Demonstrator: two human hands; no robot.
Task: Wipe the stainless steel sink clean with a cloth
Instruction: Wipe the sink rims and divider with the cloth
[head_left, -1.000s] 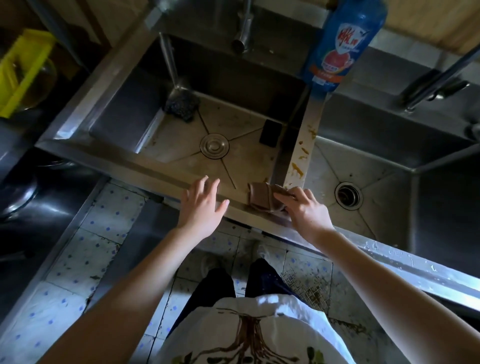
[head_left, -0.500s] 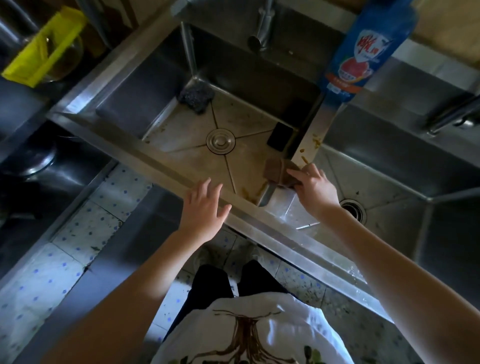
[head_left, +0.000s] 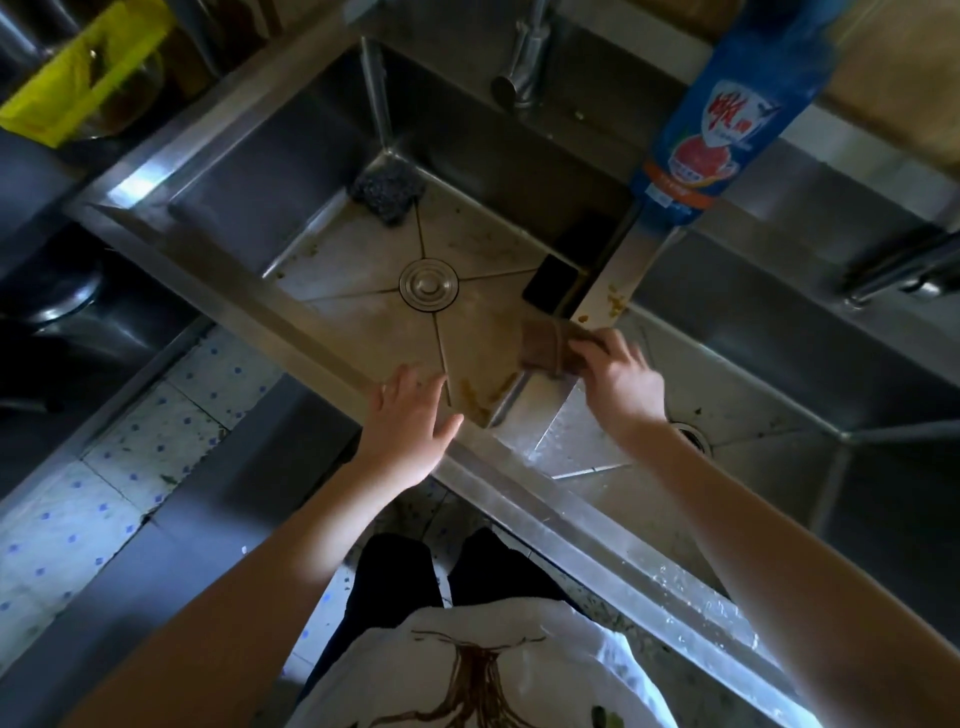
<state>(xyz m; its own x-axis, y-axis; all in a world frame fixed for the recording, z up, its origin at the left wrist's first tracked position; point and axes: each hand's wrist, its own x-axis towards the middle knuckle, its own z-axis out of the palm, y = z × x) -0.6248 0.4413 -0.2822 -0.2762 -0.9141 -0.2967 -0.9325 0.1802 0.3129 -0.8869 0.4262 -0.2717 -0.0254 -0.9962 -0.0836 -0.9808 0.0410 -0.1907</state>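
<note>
The sink (head_left: 270, 312) is a double-basin stainless steel unit set into a counter (head_left: 31, 171), seen from above in the head view.

**Hands**
- The right hand (head_left: 621, 384) grips the cloth (head_left: 548, 348), with its fingers (head_left: 605, 348) bent over the cloth's right edge.
- The left hand (head_left: 410, 426) holds nothing. Its fingers are straight and spread, and it lies over the front rim of the left basin (head_left: 353, 317). Contact with the rim cannot be confirmed.

**Cloth**
- The cloth is brown and folded.
- It sits on the near end of the divider (head_left: 623, 265) between the two basins, partly overhanging the left basin.

**Soiling**
- Yellow-brown spots (head_left: 613, 301) lie on the divider just beyond the cloth.
- Brown residue (head_left: 483, 392) lies in the near right corner of the left basin floor.
- Water droplets cover the front rim near the right forearm.

**Other items**
- A round drain stopper (head_left: 428, 285) sits at the centre of the left basin.
- A dark scouring pad (head_left: 387, 189) lies in that basin's far corner.
- A black block (head_left: 553, 283) leans against the divider wall.
- The right basin (head_left: 789, 415) has an open drain (head_left: 693, 436), partly hidden by the right wrist.
- A blue bottle (head_left: 727, 109) stands at the far end of the divider.
- A faucet (head_left: 524, 57) projects over the left basin.
- A yellow object (head_left: 67, 88) lies at upper left.
</note>
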